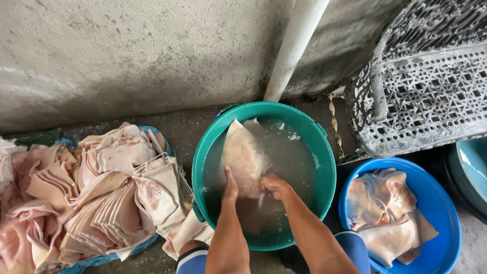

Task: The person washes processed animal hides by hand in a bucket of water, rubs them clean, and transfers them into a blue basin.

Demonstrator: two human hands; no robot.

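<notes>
Holding: your left hand (231, 186) and right hand (274, 185) grip the pale skin piece (243, 157)
Fingers: wrapped around its edge
Place: green tub (264, 241) of cloudy water (297, 157)

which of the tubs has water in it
The green tub in the middle, where both hands hold a pale slab. The blue tub at right holds only slabs, no water visible.

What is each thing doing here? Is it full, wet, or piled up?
Green tub: full of cloudy water.
Pale slab: partly sunk, held by both hands.
Left hand: gripping slab.
Right hand: gripping slab.
Blue basin: holds a few slabs.
Slab heap: piled high, out of water.
</notes>
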